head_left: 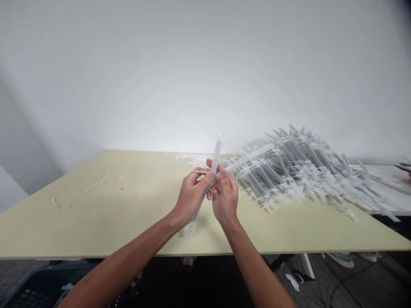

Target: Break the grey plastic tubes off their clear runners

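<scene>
Both my hands meet above the middle of the table, close together. My left hand (195,190) is closed around a translucent plastic tube (217,150), which stands up past the fingers and comes out below the palm as a greyish length with a clear end. A thin white strip (201,172) sticks out by the left fingers. My right hand (225,194) pinches a second clear tube (252,157), slanting up to the right and crossing the first at the fingertips. How the two tubes join there is hidden by the fingers.
A large heap of grey and clear tubes (298,167) covers the table's right side. Thin white scraps (199,160) lie along the back edge, and a few more on the left of the pale yellow table (128,222). A dark basket (35,286) stands on the floor.
</scene>
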Available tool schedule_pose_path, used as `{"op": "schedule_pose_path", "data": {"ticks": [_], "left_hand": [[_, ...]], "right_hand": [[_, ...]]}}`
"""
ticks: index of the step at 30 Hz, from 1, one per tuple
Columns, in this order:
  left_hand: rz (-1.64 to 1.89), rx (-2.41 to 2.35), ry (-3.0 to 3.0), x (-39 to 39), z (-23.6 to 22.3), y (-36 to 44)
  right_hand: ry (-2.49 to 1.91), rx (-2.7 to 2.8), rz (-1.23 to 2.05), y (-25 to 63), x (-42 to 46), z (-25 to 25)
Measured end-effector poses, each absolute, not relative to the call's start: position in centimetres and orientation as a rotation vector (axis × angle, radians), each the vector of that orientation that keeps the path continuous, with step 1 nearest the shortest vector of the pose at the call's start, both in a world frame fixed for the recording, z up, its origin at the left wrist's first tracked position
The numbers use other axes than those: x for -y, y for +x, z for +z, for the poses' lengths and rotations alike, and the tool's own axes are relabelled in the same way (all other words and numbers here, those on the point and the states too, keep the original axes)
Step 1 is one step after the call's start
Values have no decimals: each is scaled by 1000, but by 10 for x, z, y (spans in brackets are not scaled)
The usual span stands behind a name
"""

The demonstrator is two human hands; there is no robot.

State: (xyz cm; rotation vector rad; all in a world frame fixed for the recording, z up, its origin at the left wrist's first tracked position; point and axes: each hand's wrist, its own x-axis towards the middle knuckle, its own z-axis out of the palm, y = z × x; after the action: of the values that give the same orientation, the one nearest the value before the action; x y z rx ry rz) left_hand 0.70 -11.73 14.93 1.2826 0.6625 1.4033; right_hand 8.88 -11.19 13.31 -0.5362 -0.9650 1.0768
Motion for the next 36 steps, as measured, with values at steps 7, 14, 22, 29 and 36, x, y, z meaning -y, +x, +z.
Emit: {"op": "schedule_pose_path", "data": {"ticks": [7, 14, 22, 29, 36], "left_hand": [[1430, -634, 1291, 123, 151, 12], [1449, -634, 1302, 125, 154, 13], [1441, -627, 1300, 126, 154, 14], [1434, -672, 1266, 123, 153, 14], [1515, -605, 1222, 115, 156, 6]], "right_hand": [[-486, 910, 1258, 91, 111, 141], [-506, 898, 1248, 91, 113, 144], [-513, 886, 1239, 93, 114, 146], [-530, 912, 1151, 89, 114, 143], [-477, 924, 1172, 89, 107, 131]]}}
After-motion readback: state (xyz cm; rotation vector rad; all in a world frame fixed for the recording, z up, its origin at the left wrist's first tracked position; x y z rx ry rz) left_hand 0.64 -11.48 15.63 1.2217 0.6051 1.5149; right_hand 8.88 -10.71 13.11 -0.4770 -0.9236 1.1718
